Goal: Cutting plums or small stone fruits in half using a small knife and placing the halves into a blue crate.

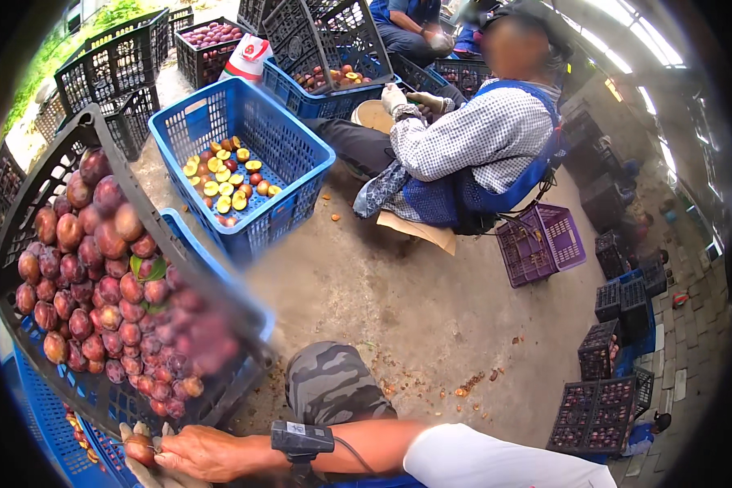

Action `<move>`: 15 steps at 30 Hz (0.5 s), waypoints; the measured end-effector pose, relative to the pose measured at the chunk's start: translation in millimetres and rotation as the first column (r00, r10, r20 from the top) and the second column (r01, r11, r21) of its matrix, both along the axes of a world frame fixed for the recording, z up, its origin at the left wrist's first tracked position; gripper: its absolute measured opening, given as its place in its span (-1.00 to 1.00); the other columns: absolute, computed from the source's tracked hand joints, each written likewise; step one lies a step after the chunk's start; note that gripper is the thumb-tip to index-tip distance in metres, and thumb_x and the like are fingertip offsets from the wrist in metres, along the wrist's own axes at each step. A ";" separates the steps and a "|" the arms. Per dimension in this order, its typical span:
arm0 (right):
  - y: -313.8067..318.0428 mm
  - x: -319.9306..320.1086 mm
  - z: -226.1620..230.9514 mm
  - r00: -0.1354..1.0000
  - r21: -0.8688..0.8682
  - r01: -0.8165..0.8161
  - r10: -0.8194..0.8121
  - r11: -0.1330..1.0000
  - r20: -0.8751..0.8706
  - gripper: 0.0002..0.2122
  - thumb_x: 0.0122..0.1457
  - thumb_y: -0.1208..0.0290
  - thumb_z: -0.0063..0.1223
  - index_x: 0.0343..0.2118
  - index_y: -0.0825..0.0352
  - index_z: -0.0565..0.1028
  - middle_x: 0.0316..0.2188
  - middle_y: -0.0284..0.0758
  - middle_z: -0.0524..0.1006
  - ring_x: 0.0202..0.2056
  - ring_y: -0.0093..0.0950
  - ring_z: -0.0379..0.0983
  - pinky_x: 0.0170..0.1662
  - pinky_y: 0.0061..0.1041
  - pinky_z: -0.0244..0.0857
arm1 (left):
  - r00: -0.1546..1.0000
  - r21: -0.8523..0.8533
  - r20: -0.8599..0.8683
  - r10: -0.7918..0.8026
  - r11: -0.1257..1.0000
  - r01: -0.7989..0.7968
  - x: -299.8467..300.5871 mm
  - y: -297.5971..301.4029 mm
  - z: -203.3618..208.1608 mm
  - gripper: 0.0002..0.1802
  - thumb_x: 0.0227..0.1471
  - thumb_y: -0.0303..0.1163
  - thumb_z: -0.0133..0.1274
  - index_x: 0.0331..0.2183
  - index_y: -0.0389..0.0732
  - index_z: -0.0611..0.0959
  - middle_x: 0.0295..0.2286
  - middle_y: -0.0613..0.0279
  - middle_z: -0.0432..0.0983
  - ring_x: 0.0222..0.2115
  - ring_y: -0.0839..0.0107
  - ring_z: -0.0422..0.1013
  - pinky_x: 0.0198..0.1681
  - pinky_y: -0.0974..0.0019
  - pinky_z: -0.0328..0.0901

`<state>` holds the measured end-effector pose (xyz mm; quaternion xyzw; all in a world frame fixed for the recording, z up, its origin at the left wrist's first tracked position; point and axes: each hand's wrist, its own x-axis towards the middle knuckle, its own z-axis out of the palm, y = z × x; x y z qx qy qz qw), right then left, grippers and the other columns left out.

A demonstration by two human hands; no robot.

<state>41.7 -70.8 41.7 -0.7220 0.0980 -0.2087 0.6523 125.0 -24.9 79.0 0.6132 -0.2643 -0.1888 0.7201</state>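
This is a fruit-handling shed, apparently open on one side. A blue slatted plastic crate holds halved yellow-fleshed plums; left of it, a black slatted plastic crate is heaped with whole red-purple plums. Behind the blue crate, to the left, tall black lattice crates stand before sunlit green plants. To its right, a co-worker in a checked long-sleeved top and blue apron sits low over a stained grey-brown concrete floor. Far to its right, fruit-filled black crates stand beside grey block paving, with long bright overhead strips above.
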 end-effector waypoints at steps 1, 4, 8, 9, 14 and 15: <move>-1.4 0.7 2.9 1.000 0.008 0.002 -0.002 1.000 0.009 -0.66 0.25 0.23 -0.26 -0.48 0.44 0.36 -0.62 0.00 0.37 -0.52 -0.02 0.34 -0.40 -0.13 0.20 | 0.998 -0.035 -0.053 -0.022 0.999 0.020 -1.4 -3.3 1.0 -0.38 0.22 -0.06 -0.27 0.09 -0.39 0.26 -0.05 -0.03 0.34 -0.04 0.17 0.27 0.10 0.17 0.12; -6.0 2.9 9.2 0.999 0.034 -0.043 0.043 0.998 -0.001 -0.66 0.26 0.23 -0.27 -0.48 0.44 0.36 -0.63 0.00 0.37 -0.52 -0.02 0.35 -0.41 -0.12 0.20 | 0.954 -0.283 -0.131 -0.270 0.932 0.225 4.6 -8.8 4.6 -0.38 0.20 -0.04 -0.25 0.11 -0.31 0.26 -0.07 0.03 0.35 -0.05 0.16 0.28 0.10 0.08 0.12; -11.7 6.0 16.1 0.994 0.027 0.096 -0.097 0.995 0.041 -0.70 0.21 0.23 -0.22 -0.50 0.40 0.36 -0.65 -0.05 0.36 -0.54 -0.06 0.36 -0.45 -0.14 0.20 | 0.848 -0.376 -0.225 -0.479 0.846 0.378 16.1 -5.2 -0.8 -0.41 0.17 -0.02 -0.21 0.09 -0.24 0.31 -0.15 0.05 0.40 -0.08 0.19 0.30 0.07 0.08 0.15; -8.7 11.8 16.5 0.972 -0.004 0.206 -0.204 0.978 0.120 -0.74 0.16 0.24 -0.15 -0.51 0.35 0.37 -0.67 -0.11 0.36 -0.55 -0.11 0.37 -0.49 -0.17 0.20 | 0.864 -0.382 -0.229 -0.449 0.858 0.344 12.0 -6.7 -1.8 -0.45 0.18 -0.05 -0.22 0.06 -0.22 0.35 -0.18 0.09 0.43 -0.13 0.20 0.33 0.01 0.10 0.20; 11.8 24.3 22.6 0.880 -0.193 0.457 -0.410 0.868 0.241 -0.73 0.20 0.22 -0.13 -0.54 0.28 0.36 -0.71 -0.14 0.35 -0.60 -0.13 0.37 -0.55 -0.19 0.21 | 0.960 -0.165 -0.257 0.114 0.973 -0.159 -11.6 -15.1 -6.4 -0.41 0.15 0.03 -0.31 0.04 -0.17 0.40 -0.31 0.17 0.46 -0.33 0.25 0.39 -0.20 0.05 0.31; 13.4 22.6 26.1 0.901 -0.136 0.418 -0.390 0.898 0.191 -0.73 0.21 0.21 -0.14 -0.54 0.28 0.36 -0.70 -0.13 0.36 -0.60 -0.12 0.37 -0.55 -0.19 0.21 | 0.935 -0.322 -0.345 0.081 0.926 -0.199 -12.2 -17.4 -12.3 -0.39 0.14 0.07 -0.32 0.06 -0.14 0.37 -0.35 0.18 0.45 -0.38 0.26 0.38 -0.25 0.06 0.31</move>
